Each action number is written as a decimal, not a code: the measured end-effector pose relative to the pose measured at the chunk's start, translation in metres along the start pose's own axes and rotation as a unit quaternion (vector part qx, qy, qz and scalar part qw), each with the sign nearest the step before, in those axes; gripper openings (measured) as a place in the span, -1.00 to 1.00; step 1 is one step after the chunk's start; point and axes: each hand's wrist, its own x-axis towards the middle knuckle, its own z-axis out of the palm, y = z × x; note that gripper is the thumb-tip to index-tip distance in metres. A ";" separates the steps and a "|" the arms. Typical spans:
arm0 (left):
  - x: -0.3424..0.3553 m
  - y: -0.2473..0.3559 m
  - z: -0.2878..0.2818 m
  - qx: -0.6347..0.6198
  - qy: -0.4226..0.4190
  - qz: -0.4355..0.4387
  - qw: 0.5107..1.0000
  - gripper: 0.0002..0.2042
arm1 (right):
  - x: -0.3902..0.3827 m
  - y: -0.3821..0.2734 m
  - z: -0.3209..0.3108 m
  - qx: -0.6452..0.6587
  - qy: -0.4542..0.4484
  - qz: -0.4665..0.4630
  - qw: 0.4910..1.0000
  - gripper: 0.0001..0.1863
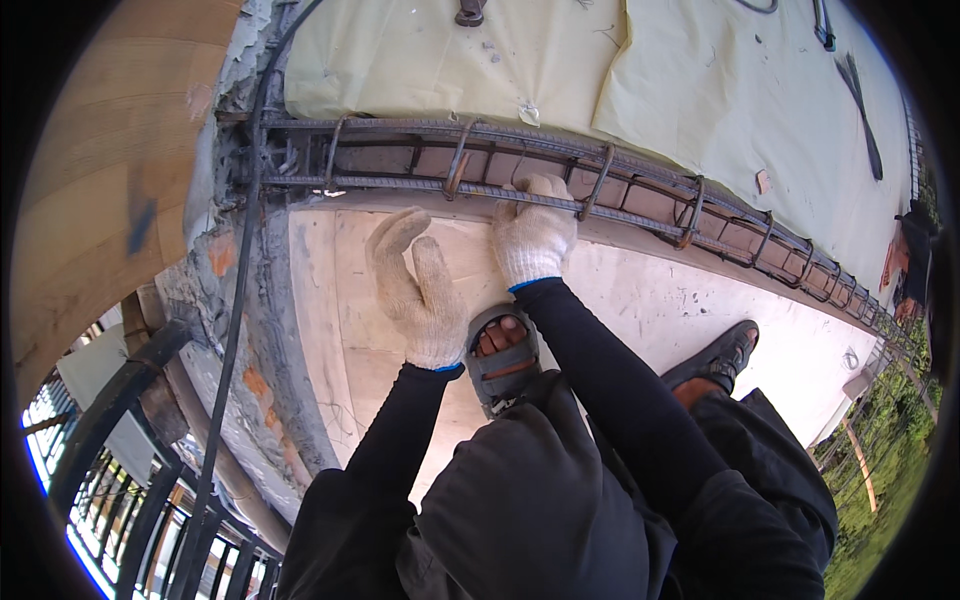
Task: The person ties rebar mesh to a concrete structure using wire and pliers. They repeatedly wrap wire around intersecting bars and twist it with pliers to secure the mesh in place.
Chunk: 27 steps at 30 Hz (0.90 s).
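Note:
A long rebar cage (460, 187), made of ribbed bars tied with square stirrups, runs along the edge of a pale board. My right hand (537, 240), in a knitted off-white glove with a blue cuff, is closed at the cage's lower bar. Its fingers curl in at the bar, and their tips are partly hidden. To the left, my left hand (420, 295) wears a matching glove. It hovers just short of the cage, its thumb and fingers apart and nothing between them.
My sandalled feet (503, 355) stand on the pale board (620, 310). Yellowish sheeting (440, 60) lies beyond the cage. A rough concrete column (250, 370) with a black cable (235, 340) rises at left, beside a black railing (150, 520). Greenery (890, 460) shows past the right edge.

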 end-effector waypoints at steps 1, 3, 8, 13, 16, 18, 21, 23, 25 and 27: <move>-0.017 -0.012 -0.013 0.033 -0.003 -0.043 0.999 -0.71 | -0.001 -0.003 0.001 -0.011 0.002 -0.006 1.000 -0.84; -0.032 -0.028 -0.025 0.090 -0.040 -0.022 0.995 -0.70 | -0.001 -0.005 0.001 -0.038 0.012 -0.019 0.999 -0.85; 0.003 -0.045 -0.033 0.238 -0.165 0.124 0.949 -0.62 | 0.003 -0.008 0.005 -0.059 0.034 -0.026 0.997 -0.84; 0.054 -0.068 0.003 0.308 -0.186 0.196 0.912 -0.60 | 0.004 -0.012 0.022 -0.047 0.110 -0.009 0.993 -0.85; 0.079 -0.083 0.024 0.293 -0.231 0.204 0.905 -0.59 | 0.003 -0.013 0.022 -0.054 0.106 0.022 0.993 -0.84; 0.084 -0.082 0.036 0.333 -0.247 0.176 0.893 -0.70 | -0.001 -0.018 0.022 -0.055 0.098 0.047 0.993 -0.82; 0.098 -0.086 0.044 0.375 -0.372 0.108 0.842 -0.81 | -0.002 -0.027 0.026 -0.060 0.101 0.076 0.990 -0.81; 0.104 -0.106 0.046 0.380 -0.414 0.144 0.815 -0.85 | -0.001 -0.032 0.027 -0.046 0.103 0.074 0.991 -0.82; 0.111 -0.124 0.059 0.384 -0.417 0.143 0.811 -0.84 | 0.000 -0.031 0.028 -0.053 0.105 0.066 0.991 -0.83; 0.115 -0.137 0.066 0.393 -0.415 0.173 0.802 -0.83 | 0.001 -0.030 0.028 -0.071 0.097 0.049 0.991 -0.85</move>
